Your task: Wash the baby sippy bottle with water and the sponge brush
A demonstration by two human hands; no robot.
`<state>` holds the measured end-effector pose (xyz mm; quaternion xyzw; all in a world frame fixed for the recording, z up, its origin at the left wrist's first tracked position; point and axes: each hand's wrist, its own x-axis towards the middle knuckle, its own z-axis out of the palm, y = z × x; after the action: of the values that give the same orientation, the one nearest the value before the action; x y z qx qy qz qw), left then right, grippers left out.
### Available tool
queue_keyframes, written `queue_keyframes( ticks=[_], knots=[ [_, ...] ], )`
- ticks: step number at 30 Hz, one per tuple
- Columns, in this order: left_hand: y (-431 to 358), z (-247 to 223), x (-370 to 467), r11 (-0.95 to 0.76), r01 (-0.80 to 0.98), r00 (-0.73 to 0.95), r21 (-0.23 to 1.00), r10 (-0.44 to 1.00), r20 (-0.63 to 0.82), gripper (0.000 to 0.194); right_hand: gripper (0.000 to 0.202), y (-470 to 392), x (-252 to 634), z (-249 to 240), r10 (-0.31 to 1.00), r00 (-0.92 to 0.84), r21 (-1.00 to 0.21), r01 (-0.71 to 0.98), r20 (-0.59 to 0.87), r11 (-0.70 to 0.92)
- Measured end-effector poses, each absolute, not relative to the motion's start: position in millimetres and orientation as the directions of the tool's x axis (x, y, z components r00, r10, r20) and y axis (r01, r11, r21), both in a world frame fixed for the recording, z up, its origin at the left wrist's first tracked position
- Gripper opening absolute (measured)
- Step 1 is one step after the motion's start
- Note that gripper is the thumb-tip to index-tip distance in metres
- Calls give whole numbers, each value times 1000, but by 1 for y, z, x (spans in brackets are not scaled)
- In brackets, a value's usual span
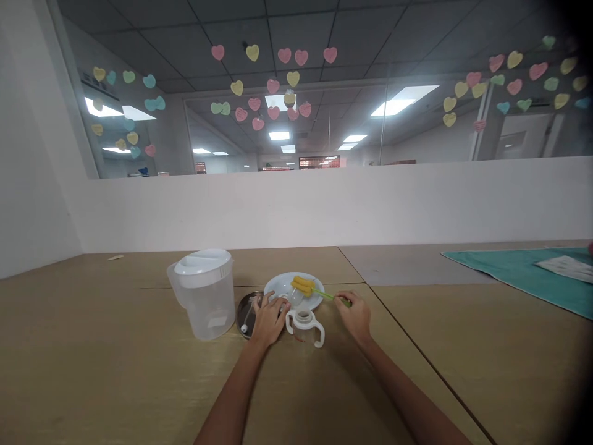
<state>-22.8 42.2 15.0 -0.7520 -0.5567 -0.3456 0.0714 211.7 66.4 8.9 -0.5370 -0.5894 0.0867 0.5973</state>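
My right hand (354,314) is closed on the green handle of a brush (303,285), whose yellow head is over a white plate (277,283). At the plate's front left edge, my left hand (269,316) has its fingers bent around a small clear piece (295,298) that is partly hidden. The yellow brush head is beside this piece. Just in front of the plate stands an open clear bottle (304,327) with two white handles. Partly behind my left hand lies a dark round tray (245,309) holding a thin straw-like part with a white end (244,329).
A large translucent pitcher (208,303) with a white lid stands left of the tray. On the far right, a teal cloth (523,272) lies under a white cloth or paper (565,269). A low white wall (324,210) with a window above borders the table's back.
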Motion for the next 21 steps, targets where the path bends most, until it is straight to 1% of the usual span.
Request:
queue_keyframes(
  ticks=[7, 12, 16, 21],
  knots=[
    [46, 9, -22, -378, 891, 162, 251, 781, 602, 30, 27, 69, 212, 6, 783, 282, -788, 481, 555, 385],
    [45, 11, -22, -385, 888, 191, 251, 806, 561, 34, 27, 70, 212, 6, 788, 266, -791, 463, 555, 401],
    [43, 14, -21, -407, 879, 214, 250, 803, 556, 36, 24, 71, 213, 5, 797, 258, -802, 438, 546, 407],
    [41, 14, -19, -447, 868, 260, 214, 778, 572, 38, 23, 72, 215, 6, 832, 269, -845, 390, 485, 366]
  ],
)
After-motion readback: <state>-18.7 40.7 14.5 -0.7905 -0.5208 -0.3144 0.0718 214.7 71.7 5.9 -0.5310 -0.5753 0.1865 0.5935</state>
